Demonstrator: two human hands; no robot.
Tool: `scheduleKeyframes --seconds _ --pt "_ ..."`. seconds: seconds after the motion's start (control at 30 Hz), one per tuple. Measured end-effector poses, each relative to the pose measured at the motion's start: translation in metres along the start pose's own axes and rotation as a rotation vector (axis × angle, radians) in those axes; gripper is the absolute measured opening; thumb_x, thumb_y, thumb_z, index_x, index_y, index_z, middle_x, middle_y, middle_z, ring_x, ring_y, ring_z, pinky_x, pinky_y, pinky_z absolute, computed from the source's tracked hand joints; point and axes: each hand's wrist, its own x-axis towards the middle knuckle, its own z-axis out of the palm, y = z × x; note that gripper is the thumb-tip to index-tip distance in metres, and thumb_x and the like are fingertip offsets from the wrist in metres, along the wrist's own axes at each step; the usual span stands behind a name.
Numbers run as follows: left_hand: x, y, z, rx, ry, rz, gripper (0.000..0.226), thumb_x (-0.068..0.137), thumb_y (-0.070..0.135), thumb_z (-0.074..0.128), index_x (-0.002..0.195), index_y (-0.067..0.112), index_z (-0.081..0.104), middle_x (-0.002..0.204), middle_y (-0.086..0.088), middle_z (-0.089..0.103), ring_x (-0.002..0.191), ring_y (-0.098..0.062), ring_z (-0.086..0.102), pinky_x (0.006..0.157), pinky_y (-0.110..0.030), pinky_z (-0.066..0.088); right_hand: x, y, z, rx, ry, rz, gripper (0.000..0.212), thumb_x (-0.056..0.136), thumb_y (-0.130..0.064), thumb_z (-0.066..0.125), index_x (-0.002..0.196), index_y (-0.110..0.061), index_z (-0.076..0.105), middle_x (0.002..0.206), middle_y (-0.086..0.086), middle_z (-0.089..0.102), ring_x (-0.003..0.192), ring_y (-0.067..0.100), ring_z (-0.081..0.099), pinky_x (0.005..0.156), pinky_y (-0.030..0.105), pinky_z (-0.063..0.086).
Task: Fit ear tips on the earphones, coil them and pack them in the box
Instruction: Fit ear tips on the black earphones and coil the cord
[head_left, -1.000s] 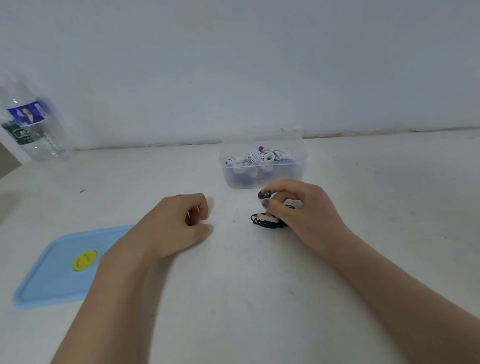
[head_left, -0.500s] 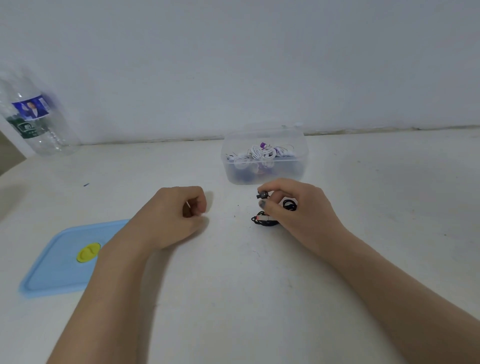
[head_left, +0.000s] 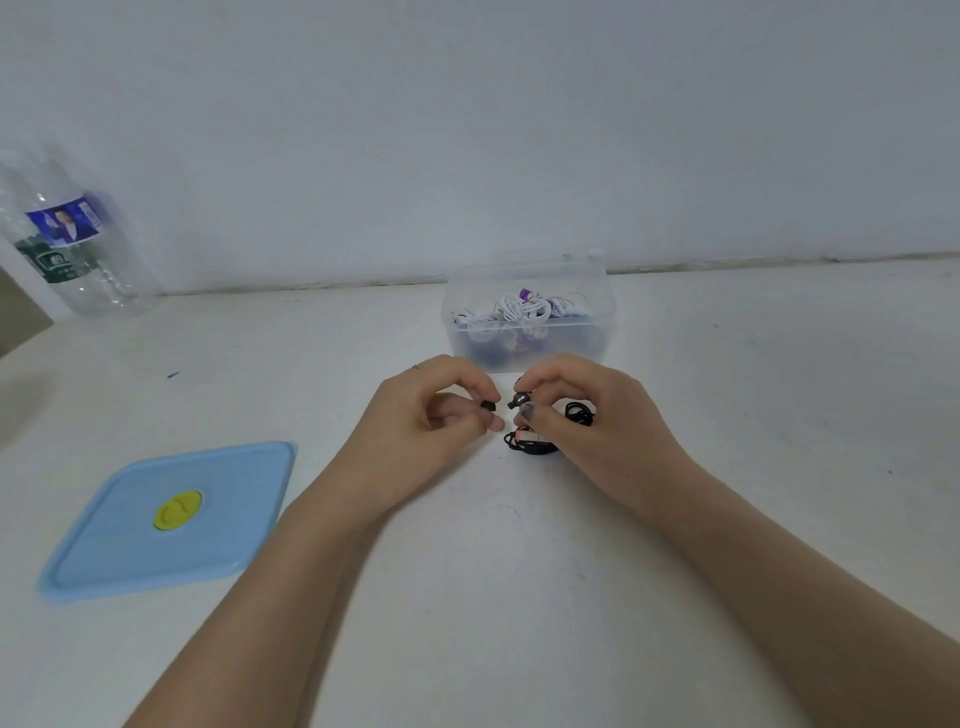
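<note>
My left hand (head_left: 423, 415) pinches a small black ear tip (head_left: 487, 405) between thumb and forefinger. My right hand (head_left: 587, 415) pinches a dark metal earbud (head_left: 518, 400), its nozzle pointing left at the tip, a small gap between them. The black earphone cable (head_left: 530, 444) lies bundled on the white table under my right hand, with another loop (head_left: 579, 413) showing behind the fingers. A clear plastic box (head_left: 527, 317) holding coiled white earphones stands just behind both hands.
A light blue lid (head_left: 171, 519) with a yellow valve lies flat at the left front. A clear plastic bottle (head_left: 67, 249) stands at the far left against the wall. The table (head_left: 519, 597) ends at the wall behind the box.
My left hand has moved right and lifted, now showing the ear tip at its fingertips. My right hand raised the earbud off the cable bundle and turned it toward the left hand.
</note>
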Motion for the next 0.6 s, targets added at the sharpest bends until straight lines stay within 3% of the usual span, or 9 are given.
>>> scheduleKeyframes --seconds 0.13,0.3,0.43,0.6 --pt "0.003 0.002 0.008 -0.088 0.028 -0.005 0.019 0.092 -0.005 0.063 0.096 0.014 0.066 0.086 -0.002 0.075 0.087 -0.022 0.077 0.097 -0.058 0.052 0.001 -0.001 -0.002 0.044 -0.007 0.017 0.019 0.088 -0.01 0.065 0.09 -0.029 0.067 0.078 -0.016 0.074 0.088 0.004 0.065 0.084 0.025 0.046" --pt "0.006 -0.001 0.013 -0.072 0.012 0.057 0.015 0.092 0.007 0.067 0.093 0.022 0.063 0.09 -0.006 0.069 0.08 -0.023 0.075 0.087 -0.055 0.054 0.001 -0.001 -0.002 0.06 0.0 0.031 0.017 0.089 -0.011 0.065 0.09 -0.027 0.064 0.079 -0.017 0.075 0.087 0.0 0.065 0.082 0.019 0.045" --pt "0.009 -0.003 0.014 -0.06 0.017 0.061 0.015 0.094 0.004 0.068 0.091 0.018 0.065 0.084 0.0 0.071 0.075 -0.019 0.073 0.085 -0.052 0.055 0.001 -0.002 -0.003 0.068 0.014 0.027 0.014 0.09 -0.012 0.066 0.09 -0.026 0.063 0.078 -0.016 0.076 0.089 -0.001 0.066 0.082 0.015 0.044" --pt "0.009 -0.005 0.016 -0.103 -0.003 0.078 0.012 0.085 0.02 0.074 0.095 0.021 0.067 0.088 -0.011 0.074 0.082 -0.043 0.067 0.083 -0.057 0.053 0.0 -0.004 -0.002 0.047 0.022 0.011 0.014 0.089 -0.011 0.067 0.09 -0.024 0.064 0.077 -0.016 0.074 0.083 -0.001 0.065 0.077 0.015 0.044"
